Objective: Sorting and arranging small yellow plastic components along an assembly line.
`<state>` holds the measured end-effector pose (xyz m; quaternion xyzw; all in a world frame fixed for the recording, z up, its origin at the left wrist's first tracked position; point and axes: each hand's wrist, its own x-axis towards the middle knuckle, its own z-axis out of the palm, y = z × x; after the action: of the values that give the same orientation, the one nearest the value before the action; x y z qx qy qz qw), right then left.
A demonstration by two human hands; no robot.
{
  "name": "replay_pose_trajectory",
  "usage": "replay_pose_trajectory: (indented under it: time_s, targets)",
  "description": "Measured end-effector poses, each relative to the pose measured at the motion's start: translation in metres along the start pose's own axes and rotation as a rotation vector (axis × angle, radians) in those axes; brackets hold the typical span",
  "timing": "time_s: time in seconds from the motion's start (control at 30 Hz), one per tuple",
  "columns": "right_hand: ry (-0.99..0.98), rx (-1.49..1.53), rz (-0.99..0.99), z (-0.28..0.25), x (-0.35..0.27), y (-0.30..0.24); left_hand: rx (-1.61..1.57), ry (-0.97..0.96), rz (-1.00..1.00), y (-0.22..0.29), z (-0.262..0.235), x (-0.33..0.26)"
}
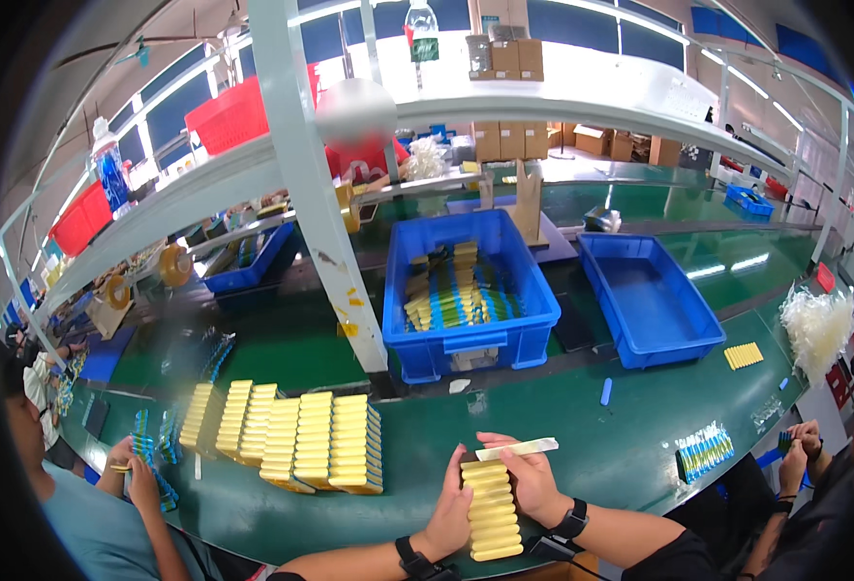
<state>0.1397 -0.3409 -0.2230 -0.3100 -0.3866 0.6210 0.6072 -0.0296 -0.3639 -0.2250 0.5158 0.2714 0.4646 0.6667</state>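
Observation:
My left hand is closed along the left side of a bundle of yellow round-ended pieces, stacked in a row. My right hand grips the bundle's right side near its far end. A pale flat strip lies across that far end, beside the right hand's fingers. To the left, on the green table, stand several rows of similar yellow-ended pieces, with blue showing at the right side of the block.
A blue crate holding yellow, green and blue pieces stands ahead, beside a shallower blue tray. A white post rises left of the crate. People work at both sides. A wrapped blue-and-yellow bundle lies right.

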Motion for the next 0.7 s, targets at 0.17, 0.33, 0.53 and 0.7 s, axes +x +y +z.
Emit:
replay_pose_trajectory:
  time_s: [0.17, 0.33, 0.53, 0.7]
  targets:
    - [0.192, 0.01, -0.213, -0.031, 0.026, -0.014, 0.034, 0.026, 0.019, 0.006, -0.01, 0.001]
    - [0.428, 0.066, -0.093, -0.061, 0.059, -0.02, 0.309, 0.206, 0.183, 0.028, -0.002, 0.012]
    - [0.213, -0.288, -0.043, -0.053, 0.125, 0.006, 0.429, -0.023, 0.055, 0.112, 0.025, 0.061]
    - [0.007, -0.465, 0.008, -0.054, 0.145, 0.014, 0.682, 0.017, 0.049, 0.13, 0.01, 0.192]
